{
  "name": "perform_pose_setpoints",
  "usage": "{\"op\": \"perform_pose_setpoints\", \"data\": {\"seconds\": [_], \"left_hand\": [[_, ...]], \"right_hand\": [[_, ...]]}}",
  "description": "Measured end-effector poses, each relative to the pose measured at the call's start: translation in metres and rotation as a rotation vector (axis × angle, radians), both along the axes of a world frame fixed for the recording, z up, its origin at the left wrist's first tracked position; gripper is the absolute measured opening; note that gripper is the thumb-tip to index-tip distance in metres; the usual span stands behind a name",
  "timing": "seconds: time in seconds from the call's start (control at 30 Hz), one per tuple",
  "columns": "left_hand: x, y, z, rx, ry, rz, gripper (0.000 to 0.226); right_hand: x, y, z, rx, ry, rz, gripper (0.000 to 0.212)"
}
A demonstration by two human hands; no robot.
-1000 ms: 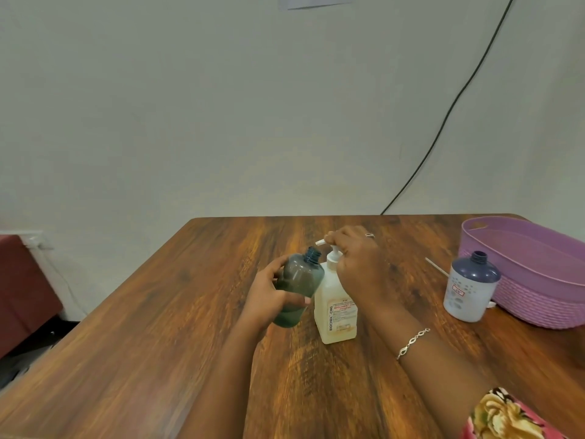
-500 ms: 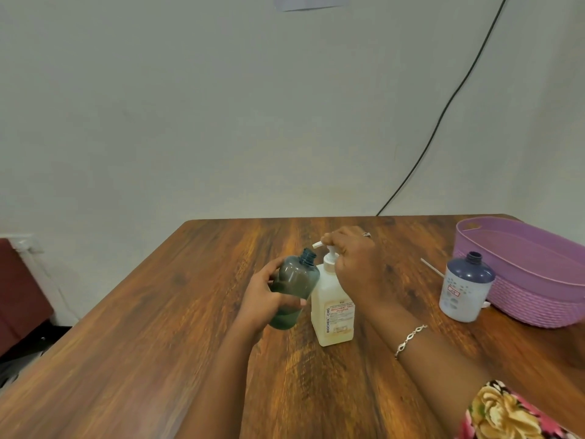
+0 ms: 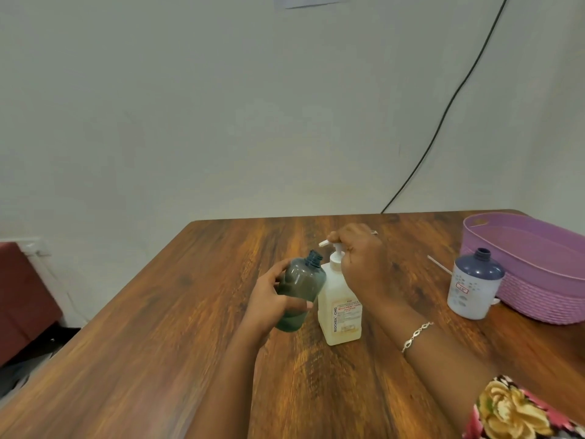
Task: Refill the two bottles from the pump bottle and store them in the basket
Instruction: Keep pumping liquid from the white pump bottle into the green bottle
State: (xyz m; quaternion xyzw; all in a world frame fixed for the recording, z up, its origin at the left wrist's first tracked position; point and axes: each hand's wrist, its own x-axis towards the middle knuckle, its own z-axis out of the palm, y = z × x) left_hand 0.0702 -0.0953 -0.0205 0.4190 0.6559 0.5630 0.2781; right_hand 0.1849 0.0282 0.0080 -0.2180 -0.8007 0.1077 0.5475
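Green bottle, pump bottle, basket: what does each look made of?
Green bottle: tinted see-through plastic with a glossy finish; a darker lower part, probably liquid, shows through the wall.
Pump bottle: translucent whitish plastic with a duller finish; yellowish contents show through, and the label looks like paper.
Basket: lilac and matte, likely moulded plastic; smooth rim above a ribbed, rope-like lower wall, though woven cord cannot be ruled out.

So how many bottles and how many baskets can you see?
Bottles: 3 – green bottle, pump bottle, blue-topped bottle
Baskets: 1 – purple basket
Total: 4
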Motion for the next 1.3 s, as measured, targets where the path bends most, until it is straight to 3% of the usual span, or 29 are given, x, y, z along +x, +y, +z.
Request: {"op": "perform_pose_setpoints", "data": {"seconds": [0.3, 0.47, 0.63, 0.83, 0.97, 1.3], "left_hand": [[0.003, 0.003, 0.000, 0.006, -0.002, 0.010, 0.073], [0.004, 0.002, 0.001, -0.015, -0.005, 0.005, 0.075], [0.003, 0.000, -0.001, -0.005, -0.014, 0.018, 0.075], [0.003, -0.001, 0.002, 0.005, -0.008, 0.032, 0.072], [0.003, 0.000, 0.002, 0.010, -0.013, 0.030, 0.073], [0.003, 0.002, 0.002, -0.008, 0.001, 0.043, 0.075]], "right_hand": [[0.001, -0.005, -0.013, 0.041, -0.001, -0.020, 0.028], [0.002, -0.001, 0.004, -0.025, 0.026, 0.015, 0.020], [0.002, -0.009, -0.013, 0.058, -0.006, -0.023, 0.033], [0.003, -0.008, -0.012, 0.037, -0.033, 0.000, 0.032], [0.006, -0.003, 0.000, -0.065, -0.007, 0.033, 0.021], [0.000, -0.003, -0.015, 0.045, -0.015, -0.008, 0.025]]}}
